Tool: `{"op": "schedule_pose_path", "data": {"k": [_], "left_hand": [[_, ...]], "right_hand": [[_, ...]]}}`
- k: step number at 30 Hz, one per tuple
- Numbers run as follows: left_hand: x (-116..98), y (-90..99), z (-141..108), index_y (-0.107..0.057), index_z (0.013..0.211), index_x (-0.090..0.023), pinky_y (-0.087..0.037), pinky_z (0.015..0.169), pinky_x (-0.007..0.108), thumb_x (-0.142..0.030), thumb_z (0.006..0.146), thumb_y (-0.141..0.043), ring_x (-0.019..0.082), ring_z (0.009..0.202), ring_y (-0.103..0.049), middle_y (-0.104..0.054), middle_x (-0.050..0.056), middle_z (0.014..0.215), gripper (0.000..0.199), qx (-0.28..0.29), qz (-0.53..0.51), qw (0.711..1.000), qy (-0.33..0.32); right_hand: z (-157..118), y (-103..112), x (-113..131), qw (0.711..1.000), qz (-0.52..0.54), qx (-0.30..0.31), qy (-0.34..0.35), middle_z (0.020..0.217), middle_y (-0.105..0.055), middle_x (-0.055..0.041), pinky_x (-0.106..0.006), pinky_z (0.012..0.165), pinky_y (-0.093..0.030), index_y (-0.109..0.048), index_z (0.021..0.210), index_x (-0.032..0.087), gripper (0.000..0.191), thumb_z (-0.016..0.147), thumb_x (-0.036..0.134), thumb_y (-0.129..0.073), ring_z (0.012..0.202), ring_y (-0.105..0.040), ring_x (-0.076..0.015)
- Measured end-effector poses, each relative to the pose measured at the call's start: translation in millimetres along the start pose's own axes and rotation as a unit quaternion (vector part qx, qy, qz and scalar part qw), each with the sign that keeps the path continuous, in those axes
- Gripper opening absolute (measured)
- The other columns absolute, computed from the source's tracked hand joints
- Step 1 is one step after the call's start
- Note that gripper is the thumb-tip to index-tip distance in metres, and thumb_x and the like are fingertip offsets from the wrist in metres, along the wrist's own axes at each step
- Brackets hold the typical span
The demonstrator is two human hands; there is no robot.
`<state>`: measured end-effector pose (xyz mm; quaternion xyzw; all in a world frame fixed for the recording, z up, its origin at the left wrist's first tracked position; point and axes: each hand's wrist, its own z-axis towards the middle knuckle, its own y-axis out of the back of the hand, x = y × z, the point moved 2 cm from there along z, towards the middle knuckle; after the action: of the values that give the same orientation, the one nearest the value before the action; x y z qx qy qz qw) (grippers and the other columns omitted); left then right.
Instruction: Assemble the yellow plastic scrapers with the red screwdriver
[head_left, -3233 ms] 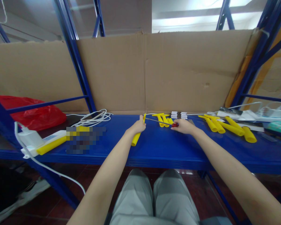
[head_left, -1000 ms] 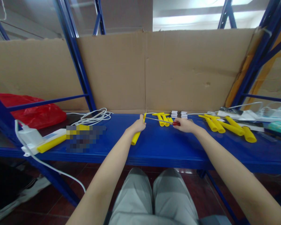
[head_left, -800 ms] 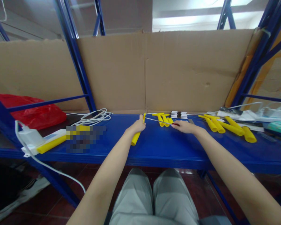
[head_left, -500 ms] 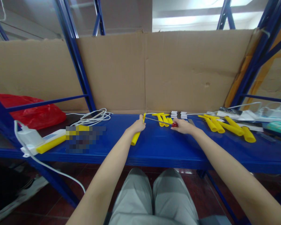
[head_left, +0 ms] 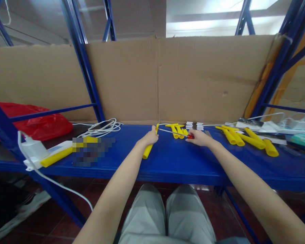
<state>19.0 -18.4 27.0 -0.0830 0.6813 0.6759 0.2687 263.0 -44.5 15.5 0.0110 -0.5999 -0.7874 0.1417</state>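
My left hand (head_left: pixel 150 137) is closed around a yellow T-shaped piece with a tube-like handle (head_left: pixel 147 151); the tube slants down toward me and its thin head rises above my fingers. My right hand (head_left: pixel 198 138) grips a screwdriver by its red handle (head_left: pixel 190 136). The long metal shaft points left and reaches the head of the yellow piece; the exact contact at the tip is too small to make out. Just behind the shaft lie several similar yellow T-shaped pieces (head_left: pixel 176 135), beside a stack of small black-and-white items (head_left: pixel 194 126).
More yellow pieces (head_left: pixel 251 140) lie on the right of the blue shelf (head_left: pixel 178 162). Coiled white cable (head_left: pixel 104 128), a white power strip (head_left: pixel 59 148) and a red bag (head_left: pixel 38 118) are at left. Cardboard (head_left: pixel 122 81) stands along the back, between blue posts.
The whole view has shifted slightly downward. Both hands keep their grips, and the screwdriver stays against or close to the yellow piece's head.
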Motion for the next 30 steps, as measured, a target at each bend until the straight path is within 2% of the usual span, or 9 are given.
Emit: {"op": "schedule_pose_path", "data": {"k": [4,7,13,16,23,27,30], "left_hand": [[-0.3,0.5,-1.0,-0.022,0.134,-0.010,-0.045,0.072,0.029,-0.024,0.089,-0.039,0.025,0.093,-0.063,-0.064,0.020,0.104,0.050,-0.002,0.000,1.000,0.004],[-1.1,1.2,-2.4,-0.023,0.133,-0.010,-0.045,0.072,0.029,-0.024,0.089,-0.039,0.024,0.092,-0.064,-0.064,0.020,0.104,0.049,0.001,0.002,1.000,0.003],[-1.1,1.3,-1.8,-0.020,0.136,-0.009,-0.045,0.074,0.029,-0.023,0.089,-0.039,0.024,0.091,-0.064,-0.063,0.022,0.107,0.052,0.002,-0.002,1.000,0.002],[0.1,0.3,0.3,-0.018,0.137,-0.008,-0.045,0.074,0.030,-0.023,0.089,-0.038,0.025,0.090,-0.064,-0.062,0.022,0.108,0.054,0.004,0.001,1.000,0.003],[0.6,-0.1,0.5,-0.016,0.138,-0.008,-0.045,0.074,0.029,-0.022,0.089,-0.038,0.025,0.089,-0.064,-0.063,0.022,0.107,0.055,0.004,0.005,1.000,0.002],[-0.1,0.5,-0.3,-0.017,0.137,-0.008,-0.046,0.073,0.030,-0.022,0.089,-0.038,0.025,0.089,-0.064,-0.062,0.023,0.107,0.054,0.003,0.003,1.000,-0.003],[0.2,0.2,0.5,-0.018,0.136,-0.008,-0.046,0.073,0.030,-0.022,0.089,-0.038,0.025,0.088,-0.064,-0.062,0.023,0.107,0.053,0.005,0.007,1.000,0.000]], "right_hand": [[-0.8,-0.7,-0.9,0.999,0.044,0.028,0.009,0.077,-0.065,-0.0057,-0.025,0.057,-0.040,-0.056,0.082,0.019,0.017,0.079,0.036,-0.054,0.066,-0.057,-0.0168],[-0.1,-0.6,-0.7,0.997,0.053,0.053,0.026,0.079,-0.066,-0.0071,-0.025,0.059,-0.041,-0.058,0.077,0.019,0.022,0.084,0.036,-0.047,0.068,-0.058,-0.0172],[0.7,2.9,-0.5,1.000,-0.012,-0.019,0.009,0.071,-0.063,-0.0039,-0.025,0.055,-0.037,-0.054,0.074,0.020,0.016,0.076,0.035,-0.058,0.064,-0.056,-0.0167],[-0.5,3.7,-0.3,1.000,-0.018,-0.021,-0.014,0.071,-0.063,-0.0040,-0.024,0.054,-0.035,-0.053,0.077,0.020,0.015,0.075,0.033,-0.059,0.062,-0.055,-0.0165],[-2.3,4.4,-0.2,0.996,0.062,0.063,0.032,0.073,-0.064,-0.0048,-0.026,0.058,-0.039,-0.056,0.073,0.019,0.019,0.081,0.034,-0.048,0.065,-0.057,-0.0174],[-1.6,5.7,-0.3,0.999,0.042,0.010,0.013,0.070,-0.062,-0.0037,-0.025,0.056,-0.037,-0.051,0.070,0.019,0.015,0.075,0.032,-0.058,0.063,-0.055,-0.0162],[-0.7,4.8,-0.7,1.000,0.028,-0.005,-0.001,0.068,-0.061,-0.0030,-0.024,0.054,-0.036,-0.049,0.071,0.020,0.016,0.072,0.030,-0.061,0.061,-0.054,-0.0154]]}}
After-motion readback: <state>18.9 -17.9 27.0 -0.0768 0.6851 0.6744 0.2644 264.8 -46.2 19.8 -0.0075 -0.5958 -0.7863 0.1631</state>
